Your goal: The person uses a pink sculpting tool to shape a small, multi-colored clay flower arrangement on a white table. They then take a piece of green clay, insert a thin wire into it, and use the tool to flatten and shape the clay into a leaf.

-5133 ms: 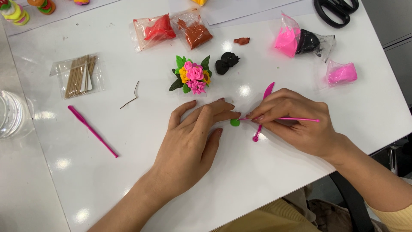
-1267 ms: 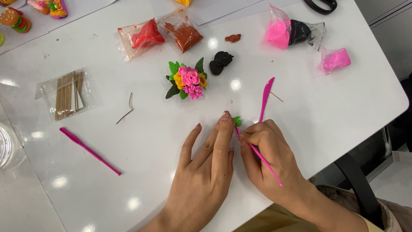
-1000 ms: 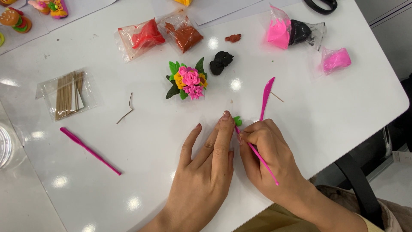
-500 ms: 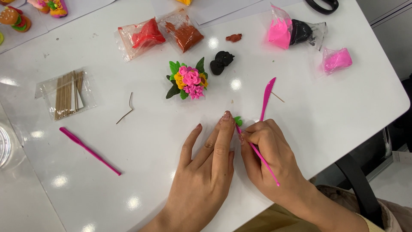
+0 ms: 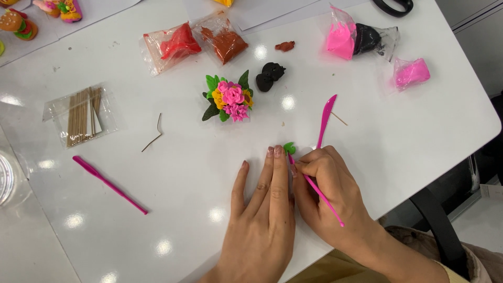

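Head view shows a white table (image 5: 429,131) where clay modelling is under way. The left hand (image 5: 262,209) lies flat, fingers straight and close together, with its fingertips pressing at the edge of a small green clay piece (image 5: 289,148). The right hand (image 5: 325,194) is curled around a thin pink modelling tool (image 5: 317,191), pinched pen-fashion, the tip meeting the green piece just beside the left fingertips. The piece sits on the table directly in front of both hands, near a pink plastic clay knife (image 5: 325,119) that lies loose.

As to progress, a clay flower bouquet (image 5: 228,98) with pink and yellow blossoms and green leaves already stands finished-looking farther up the table, apart from the hands. The green piece appears to be another leaf being shaped; it is small, unattached, and whether its surface is marked yet cannot be told. A lump of black clay (image 5: 270,76) beside the bouquet looks unshaped, and bags of red clay (image 5: 175,44), brown clay (image 5: 222,42) and pink clay (image 5: 411,72) suggest material remains unused. A second pink tool (image 5: 110,184) and a bag of wooden sticks (image 5: 81,116) lie untouched to the left.
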